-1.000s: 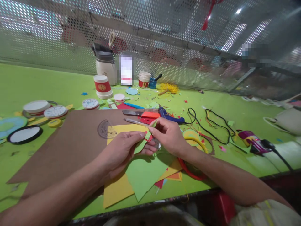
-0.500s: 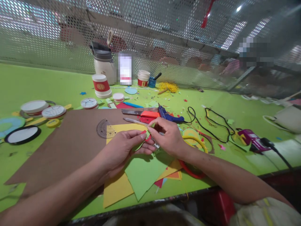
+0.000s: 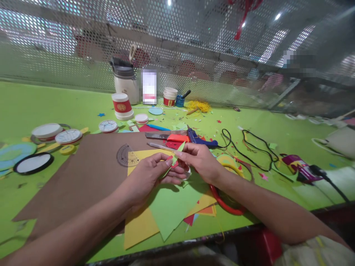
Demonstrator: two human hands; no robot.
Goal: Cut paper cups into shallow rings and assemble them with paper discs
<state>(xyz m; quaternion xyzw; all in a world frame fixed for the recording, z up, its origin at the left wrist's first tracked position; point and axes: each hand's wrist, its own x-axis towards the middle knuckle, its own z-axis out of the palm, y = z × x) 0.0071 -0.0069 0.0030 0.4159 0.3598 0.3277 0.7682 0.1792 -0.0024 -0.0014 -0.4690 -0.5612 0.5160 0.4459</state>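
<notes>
green paper scrap (image 3: 174, 159) sits pinched between our left hand (image 3: 151, 174) and right hand (image 3: 200, 161), both closed on it above the green sheet (image 3: 172, 207), and since a second ago our fingertips have drawn closer together on it, with the glue gun (image 3: 200, 139) at one o'clock.

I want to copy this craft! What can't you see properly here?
Head view only:
- Small green paper piece: its shape is hidden by the left hand and right hand.
- Box by the white jug: label blurred out.
- Protractor: markings too small to read.
</notes>
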